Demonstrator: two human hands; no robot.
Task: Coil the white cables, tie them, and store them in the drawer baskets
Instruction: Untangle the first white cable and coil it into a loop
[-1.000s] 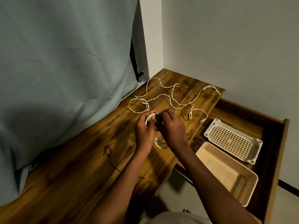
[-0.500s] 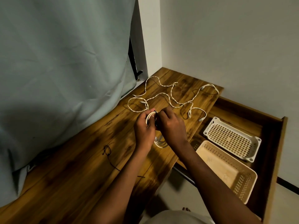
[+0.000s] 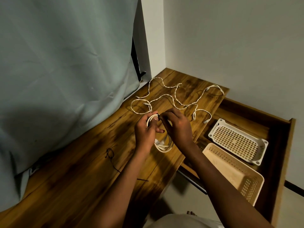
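Observation:
Over the wooden desk (image 3: 82, 170), my left hand (image 3: 145, 132) grips a coiled white cable (image 3: 162, 146), whose lower loops hang below both hands. My right hand (image 3: 176, 127) pinches a small dark tie at the top of that coil, beside my left thumb. Several loose white cables (image 3: 166, 97) lie tangled on the far part of the desk. A white basket (image 3: 237, 140) and a beige basket (image 3: 233, 175) sit in the open drawer (image 3: 279, 162) to the right.
A thin dark tie (image 3: 111, 156) lies on the desk left of my left forearm. A pale curtain (image 3: 65, 71) hangs along the desk's left side. White walls meet at the far corner. The floor shows below the desk's front edge.
Both hands have stayed together at the coil, with only small finger shifts at its top. The loops now hang lower under my hands.

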